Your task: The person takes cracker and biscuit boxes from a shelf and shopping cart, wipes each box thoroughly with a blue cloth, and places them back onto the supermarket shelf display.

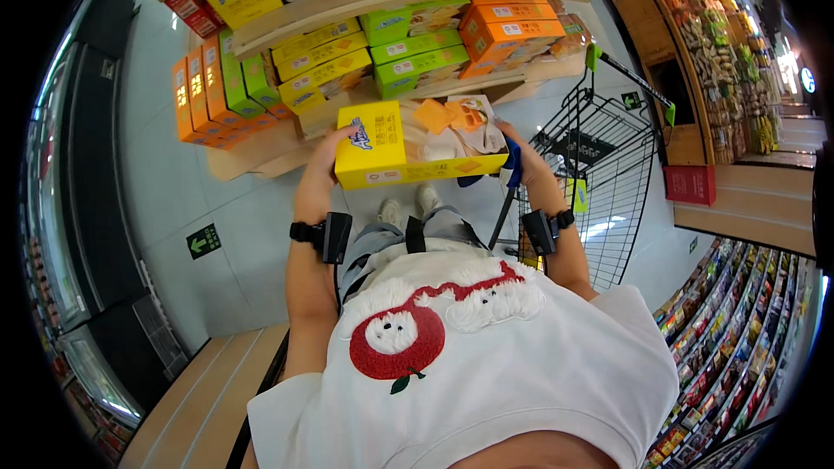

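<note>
A yellow snack box (371,143) with pictures of square biscuits is held level in front of my waist. My left hand (326,155) grips its left end, the thumb resting on the top face. At the opposite end my right hand (526,159) holds on, its fingers partly hidden. Something dark blue (513,163) shows between that hand and the box; what it is cannot be made out. Just beyond the box, stacked yellow boxes (326,71), green boxes (420,65) and orange boxes (511,36) fill a wooden display shelf.
A black wire shopping cart (606,163) with a green-ended handle stands close on my right, a green package (578,195) inside. Orange and green boxes (218,88) stand upright at the display's left end. Dark refrigerated cabinets (91,176) line the left; packed snack racks (736,339) curve along the right.
</note>
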The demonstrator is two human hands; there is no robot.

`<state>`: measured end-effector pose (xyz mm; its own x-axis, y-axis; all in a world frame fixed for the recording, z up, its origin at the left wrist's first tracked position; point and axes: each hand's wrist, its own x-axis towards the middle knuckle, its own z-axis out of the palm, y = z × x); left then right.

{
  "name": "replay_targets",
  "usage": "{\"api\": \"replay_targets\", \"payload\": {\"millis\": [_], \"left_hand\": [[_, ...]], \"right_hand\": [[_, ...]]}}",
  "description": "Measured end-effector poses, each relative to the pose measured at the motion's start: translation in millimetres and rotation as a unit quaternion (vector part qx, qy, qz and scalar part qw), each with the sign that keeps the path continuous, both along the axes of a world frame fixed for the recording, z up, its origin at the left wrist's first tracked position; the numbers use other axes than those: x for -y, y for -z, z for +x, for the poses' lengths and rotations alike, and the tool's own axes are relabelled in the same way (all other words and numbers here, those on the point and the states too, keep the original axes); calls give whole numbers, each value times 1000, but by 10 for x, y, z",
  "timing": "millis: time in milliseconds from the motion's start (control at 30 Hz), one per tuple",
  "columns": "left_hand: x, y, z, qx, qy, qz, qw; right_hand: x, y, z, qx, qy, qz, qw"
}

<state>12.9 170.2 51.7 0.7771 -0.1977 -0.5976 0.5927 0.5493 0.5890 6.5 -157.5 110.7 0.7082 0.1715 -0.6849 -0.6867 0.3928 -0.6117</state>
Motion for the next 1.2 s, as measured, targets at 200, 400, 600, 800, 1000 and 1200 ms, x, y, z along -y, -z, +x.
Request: {"api": "replay_targets", "payload": {"millis": [200, 400, 600, 800, 1000, 1200], "left_hand": [[-321, 242, -235, -95, -1, -45, 994], [-675, 692, -549, 291, 123, 260, 912], [-902, 958, -240, -57, -47, -70, 995], [-1300, 1203, -104, -11, -31, 118, 992], [-1369, 781, 456, -84, -18, 183, 979], [-1552, 1331, 726, -10, 60, 335, 940]], "right_hand": [[-240, 321, 28, 8, -78, -35, 996], [-359, 784, 139, -52, -137, 34, 989], [-620, 1176, 662, 40, -257, 58, 964], [-1117, 924, 1402, -26, -277, 56, 959], [-1407, 1793, 1773, 5, -299, 84, 950], [-1519, 1401, 1890, -94, -299, -7, 950]]}}
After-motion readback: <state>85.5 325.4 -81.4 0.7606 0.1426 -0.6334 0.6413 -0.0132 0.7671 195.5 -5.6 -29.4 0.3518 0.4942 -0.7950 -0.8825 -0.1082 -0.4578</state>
